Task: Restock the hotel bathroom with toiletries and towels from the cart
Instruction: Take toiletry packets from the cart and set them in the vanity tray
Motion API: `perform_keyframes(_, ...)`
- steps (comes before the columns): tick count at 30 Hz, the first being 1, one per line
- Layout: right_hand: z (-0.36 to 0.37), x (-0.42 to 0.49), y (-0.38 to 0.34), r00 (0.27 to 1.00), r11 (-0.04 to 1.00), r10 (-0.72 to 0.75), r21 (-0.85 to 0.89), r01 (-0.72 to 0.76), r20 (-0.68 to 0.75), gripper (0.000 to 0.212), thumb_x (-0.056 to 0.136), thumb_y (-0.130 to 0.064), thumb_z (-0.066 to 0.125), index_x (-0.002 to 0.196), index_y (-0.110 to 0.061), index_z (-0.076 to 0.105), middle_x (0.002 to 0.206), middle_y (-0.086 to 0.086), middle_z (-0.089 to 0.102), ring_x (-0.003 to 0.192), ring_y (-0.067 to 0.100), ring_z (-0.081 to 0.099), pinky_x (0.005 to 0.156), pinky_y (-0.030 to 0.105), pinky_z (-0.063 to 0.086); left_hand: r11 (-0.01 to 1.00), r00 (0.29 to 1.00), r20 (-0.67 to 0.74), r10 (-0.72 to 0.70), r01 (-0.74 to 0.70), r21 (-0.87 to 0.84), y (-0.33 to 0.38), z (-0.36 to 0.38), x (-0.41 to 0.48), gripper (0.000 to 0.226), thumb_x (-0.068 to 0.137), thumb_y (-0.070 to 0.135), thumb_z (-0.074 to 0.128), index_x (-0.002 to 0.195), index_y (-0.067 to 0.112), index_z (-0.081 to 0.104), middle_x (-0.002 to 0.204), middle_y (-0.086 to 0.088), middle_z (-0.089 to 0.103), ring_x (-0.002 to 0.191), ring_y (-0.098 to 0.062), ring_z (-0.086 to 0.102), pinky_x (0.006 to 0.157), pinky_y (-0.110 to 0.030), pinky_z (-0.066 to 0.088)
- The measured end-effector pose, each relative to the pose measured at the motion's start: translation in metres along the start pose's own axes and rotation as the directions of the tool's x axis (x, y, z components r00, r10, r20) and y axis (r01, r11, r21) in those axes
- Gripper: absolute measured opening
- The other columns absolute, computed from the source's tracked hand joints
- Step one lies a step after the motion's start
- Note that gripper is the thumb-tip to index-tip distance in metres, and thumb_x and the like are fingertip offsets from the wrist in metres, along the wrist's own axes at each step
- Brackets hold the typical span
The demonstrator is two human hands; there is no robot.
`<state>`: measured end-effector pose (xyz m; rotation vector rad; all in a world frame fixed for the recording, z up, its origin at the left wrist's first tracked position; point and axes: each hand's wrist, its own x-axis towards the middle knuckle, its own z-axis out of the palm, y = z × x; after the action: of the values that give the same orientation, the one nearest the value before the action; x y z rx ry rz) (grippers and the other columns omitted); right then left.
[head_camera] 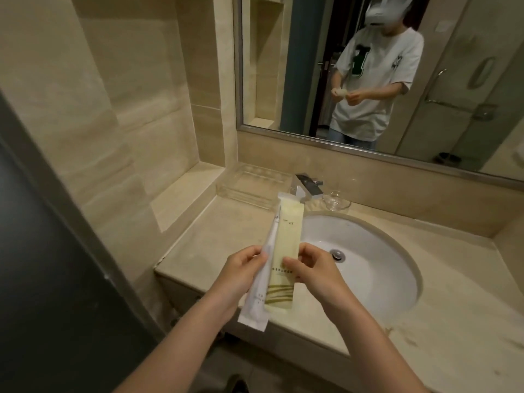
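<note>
Above the vanity's left front, I hold two long flat toiletry packets side by side. My left hand (241,272) grips the white packet (256,307), which points up and away. My right hand (314,272) pinches the cream packet with green stripes (285,239) near its middle. Both packets hang over the beige stone counter (215,236), just left of the white sink basin (368,268). A clear plastic tray (249,184) lies at the back left of the counter, with nothing visible in it.
A chrome faucet (307,185) stands behind the basin, and a clear glass dish (336,199) sits to its right. A large mirror (397,80) covers the wall above. A dark door frame (56,251) runs along the left.
</note>
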<state>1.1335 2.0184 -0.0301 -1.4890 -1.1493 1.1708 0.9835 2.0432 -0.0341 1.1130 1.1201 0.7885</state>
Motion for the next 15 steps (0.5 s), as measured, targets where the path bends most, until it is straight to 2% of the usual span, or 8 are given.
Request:
perform_keyframes(3, 0.0, 0.047, 0.0, 0.999, 0.999, 0.031, 0.028, -0.03, -0.045, 0.011, 0.086, -0.01, 0.064, 0.096, -0.013, 0.061, 0.087, 0.019, 0.06, 0.078, 0.023, 0.062, 0.079, 0.042, 0.054, 1.0, 0.999, 0.03, -0.015, 0.015, 0.006, 0.006, -0.005, 0.05, 0.02, 0.096, 0.021, 0.048, 0.101, 0.015, 0.066, 0.097, -0.01, 0.071, 0.087, -0.021, 0.068, 0.072, -0.032, 0.056)
perform_keyframes(6, 0.0, 0.096, 0.003, 0.994, 0.989, 0.107, 0.107, -0.104, -0.023, 0.017, 0.087, -0.009, 0.06, 0.102, -0.014, 0.065, 0.098, 0.015, 0.065, 0.087, 0.023, 0.066, 0.08, 0.039, 0.054, 0.999, 0.996, 0.076, -0.045, 0.044, 0.022, 0.011, -0.012, 0.101, 0.018, 0.095, 0.019, 0.05, 0.097, 0.014, 0.067, 0.092, -0.01, 0.071, 0.083, -0.021, 0.068, 0.077, -0.036, 0.055)
perform_keyframes(10, 0.002, 0.156, 0.009, 0.981, 0.963, 0.191, 0.187, -0.192, 0.025, 0.02, 0.09, -0.007, 0.054, 0.103, -0.009, 0.069, 0.105, 0.014, 0.07, 0.098, 0.025, 0.066, 0.09, 0.039, 0.053, 0.993, 0.981, 0.158, -0.112, 0.104, 0.06, 0.017, -0.024, 0.165, 0.021, 0.096, 0.018, 0.048, 0.098, 0.013, 0.069, 0.087, -0.006, 0.073, 0.079, -0.016, 0.069, 0.075, -0.029, 0.057)
perform_keyframes(15, 0.005, 0.209, 0.014, 0.958, 0.937, 0.268, 0.259, -0.235, -0.1, 0.02, 0.092, -0.006, 0.047, 0.096, -0.012, 0.066, 0.091, 0.007, 0.07, 0.085, 0.019, 0.064, 0.078, 0.032, 0.05, 0.963, 0.944, 0.195, -0.267, 0.254, 0.09, 0.011, -0.036, 0.233, 0.026, 0.097, 0.026, 0.045, 0.095, 0.014, 0.068, 0.085, -0.001, 0.071, 0.078, -0.013, 0.067, 0.073, -0.025, 0.052)
